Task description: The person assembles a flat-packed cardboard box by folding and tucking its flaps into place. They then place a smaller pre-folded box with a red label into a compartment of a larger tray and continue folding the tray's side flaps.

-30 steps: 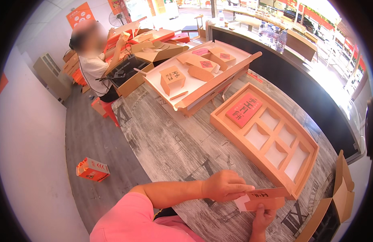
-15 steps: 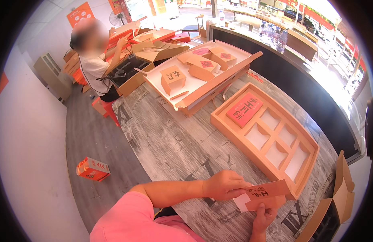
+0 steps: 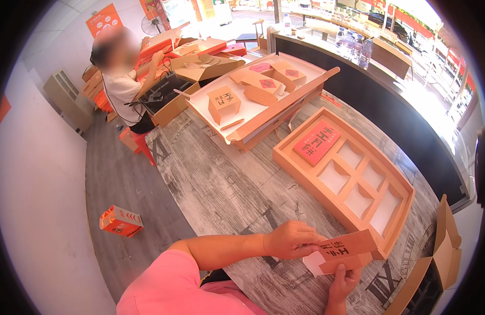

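Between my hands is a small brown cardboard box (image 3: 352, 245) with dark printing, partly folded, a pale flap sticking out at its left end. My left hand (image 3: 291, 239) pinches the left end near that flap. From below, my right hand (image 3: 344, 282) grips the near side, its thumb against the card. Just beyond the box lies a shallow brown tray box (image 3: 339, 194) with white-bottomed compartments. A red printed box (image 3: 317, 142) fills the compartment at its far left end.
Farther back, a large open carton lid (image 3: 237, 118) carries several small brown boxes (image 3: 224, 102). An open carton (image 3: 441, 257) stands at the right edge. A black panel (image 3: 368, 100) borders the table's far side. A person (image 3: 121, 79) works at the back left; an orange box (image 3: 121, 220) is on the floor.
The small box has turned slightly in my hands, its printed face tilting a little more toward me. My hands have barely shifted.
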`<state>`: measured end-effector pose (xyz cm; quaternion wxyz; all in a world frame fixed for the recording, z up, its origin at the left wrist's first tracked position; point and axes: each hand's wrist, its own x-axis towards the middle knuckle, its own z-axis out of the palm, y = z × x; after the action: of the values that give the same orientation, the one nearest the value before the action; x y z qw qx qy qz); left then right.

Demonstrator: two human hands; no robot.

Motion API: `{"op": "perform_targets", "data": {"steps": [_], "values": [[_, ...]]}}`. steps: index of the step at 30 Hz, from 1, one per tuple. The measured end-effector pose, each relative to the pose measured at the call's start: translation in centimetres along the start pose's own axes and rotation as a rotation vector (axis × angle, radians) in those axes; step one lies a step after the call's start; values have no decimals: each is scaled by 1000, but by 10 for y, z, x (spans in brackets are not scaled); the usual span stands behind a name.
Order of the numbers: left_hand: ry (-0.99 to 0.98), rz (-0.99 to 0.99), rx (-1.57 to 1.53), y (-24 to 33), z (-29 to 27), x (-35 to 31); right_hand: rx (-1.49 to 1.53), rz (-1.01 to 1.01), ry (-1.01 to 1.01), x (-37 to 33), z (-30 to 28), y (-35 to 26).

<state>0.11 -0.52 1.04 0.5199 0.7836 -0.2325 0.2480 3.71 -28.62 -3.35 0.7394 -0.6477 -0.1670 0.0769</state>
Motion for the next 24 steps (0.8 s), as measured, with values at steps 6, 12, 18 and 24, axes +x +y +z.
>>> {"op": "perform_targets", "data": {"steps": [6, 12, 18, 24], "values": [[-3, -5, 10, 0, 0, 0, 16, -3, -7, 1, 3, -4], [-4, -8, 12, 0, 0, -1, 31, 6, -11, 1, 3, -3], [-1, 0, 12, 0, 0, -1, 30, 6, -15, 1, 4, -4], [19, -14, -8, -1, 1, -2, 48, 32, -11, 1, 4, -5]]}}
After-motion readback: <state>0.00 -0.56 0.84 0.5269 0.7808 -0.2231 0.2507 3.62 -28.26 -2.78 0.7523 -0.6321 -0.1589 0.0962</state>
